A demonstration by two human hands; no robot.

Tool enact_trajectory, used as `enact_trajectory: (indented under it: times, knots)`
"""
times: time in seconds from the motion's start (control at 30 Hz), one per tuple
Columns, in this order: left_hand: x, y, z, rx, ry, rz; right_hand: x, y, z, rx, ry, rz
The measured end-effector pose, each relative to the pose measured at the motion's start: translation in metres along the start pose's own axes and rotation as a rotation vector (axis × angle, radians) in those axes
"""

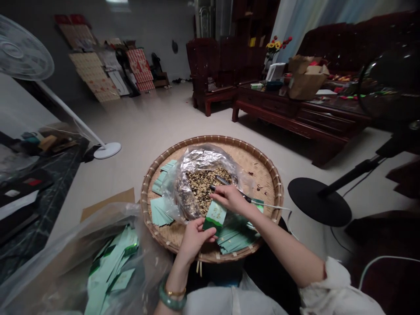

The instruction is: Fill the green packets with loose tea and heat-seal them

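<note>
Round woven tray (266, 175) on a pale tiled floor (157, 118)
Left hand (197, 238) pinches a green packet (216, 214), its gold lettering seemingly unreadable; right hand (233, 199) holds a dark tool (241, 194).

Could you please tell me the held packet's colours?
The packet is pale green above, darker green below, best seen in the head view.

No text legible. Gold character-like marks are seen on the green packet (215, 215), but too small and blurred to be read. Printing on the red-and-white cartons (140, 70) is likewise blurred; no brand or number can be made out.
</note>
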State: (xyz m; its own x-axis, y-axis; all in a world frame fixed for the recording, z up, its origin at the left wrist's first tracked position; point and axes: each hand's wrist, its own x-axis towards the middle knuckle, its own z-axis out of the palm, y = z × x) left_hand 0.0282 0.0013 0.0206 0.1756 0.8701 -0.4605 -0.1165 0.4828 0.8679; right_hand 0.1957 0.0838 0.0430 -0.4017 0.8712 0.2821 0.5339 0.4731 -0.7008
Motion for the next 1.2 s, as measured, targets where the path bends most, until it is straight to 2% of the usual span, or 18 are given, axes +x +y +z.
enact_trajectory:
  times: [0.1, 0.23, 0.33, 0.4, 0.43, 0.5, 0.57, 0.63, 0.8, 0.93, 1.0, 1.07, 1.13, 1.2]
  knots:
    - [-0.002, 0.002, -0.001, -0.01, 0.006, 0.004, 0.0, 0.0, 0.002, 0.07, 0.026, -0.006]
    - [-0.003, 0.003, -0.003, -0.068, 0.058, 0.037, 0.002, -0.002, -0.007, 0.346, -0.001, 0.228]
    - [-0.005, 0.007, -0.015, -0.311, 0.256, 0.203, 0.0, 0.005, -0.022, 0.553, -0.005, 0.391]
    - [-0.006, 0.011, -0.027, -0.552, 0.441, 0.358, -0.005, 0.014, -0.033, 0.574, 0.026, 0.44]
    - [-0.006, 0.014, -0.033, -0.632, 0.502, 0.406, -0.007, 0.018, -0.037, 0.57, 0.043, 0.46]
    - [-0.007, 0.018, -0.041, -0.672, 0.542, 0.425, -0.013, 0.025, -0.044, 0.566, 0.057, 0.499]
    - [-0.007, 0.019, -0.04, -0.606, 0.509, 0.378, -0.017, 0.03, -0.047, 0.538, 0.02, 0.515]
    - [-0.008, 0.017, -0.033, -0.5, 0.44, 0.33, -0.02, 0.032, -0.048, 0.413, -0.018, 0.477]
    - [-0.007, 0.006, -0.013, -0.221, 0.293, 0.186, -0.026, 0.037, -0.042, -0.258, 0.003, 0.284]
    - [-0.003, 0.001, -0.01, -0.133, 0.23, 0.109, -0.025, 0.039, -0.026, -0.527, -0.055, 0.3]
    - [-0.002, 0.0, -0.01, -0.119, 0.215, 0.093, -0.023, 0.04, -0.021, -0.544, -0.061, 0.298]
    - [-0.001, -0.001, -0.011, -0.107, 0.207, 0.087, -0.022, 0.042, -0.022, -0.458, -0.038, 0.277]
    - [-0.001, -0.001, -0.012, -0.099, 0.201, 0.088, -0.023, 0.044, -0.028, -0.273, -0.008, 0.287]
    - [0.0, -0.001, -0.012, -0.095, 0.197, 0.085, -0.027, 0.043, -0.037, -0.016, -0.029, 0.353]
